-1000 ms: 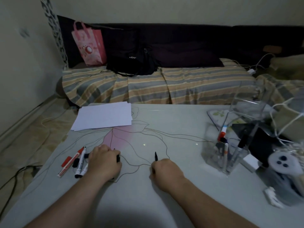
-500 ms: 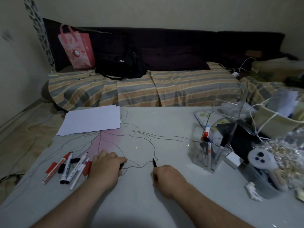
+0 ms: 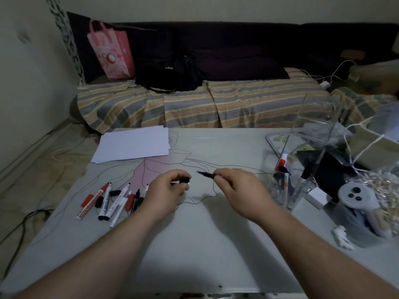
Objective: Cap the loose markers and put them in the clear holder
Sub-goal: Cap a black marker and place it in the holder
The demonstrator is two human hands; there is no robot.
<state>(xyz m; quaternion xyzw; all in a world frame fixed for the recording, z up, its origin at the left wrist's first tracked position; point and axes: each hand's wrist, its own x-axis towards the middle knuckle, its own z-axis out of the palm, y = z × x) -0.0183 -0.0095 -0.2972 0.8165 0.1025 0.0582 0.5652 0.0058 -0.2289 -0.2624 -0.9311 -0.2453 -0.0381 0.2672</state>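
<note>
Right hand pinches uncapped black marker; left hand pinches black cap, tip-side, unjoined. Loose markers left of grip; few in clear holder.

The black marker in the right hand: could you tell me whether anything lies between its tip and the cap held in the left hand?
Nothing visible does. The marker points left toward the cap, with only open air above the table between them.

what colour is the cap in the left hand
Black. The cap pinched in the left hand shows best in the head view.
</note>
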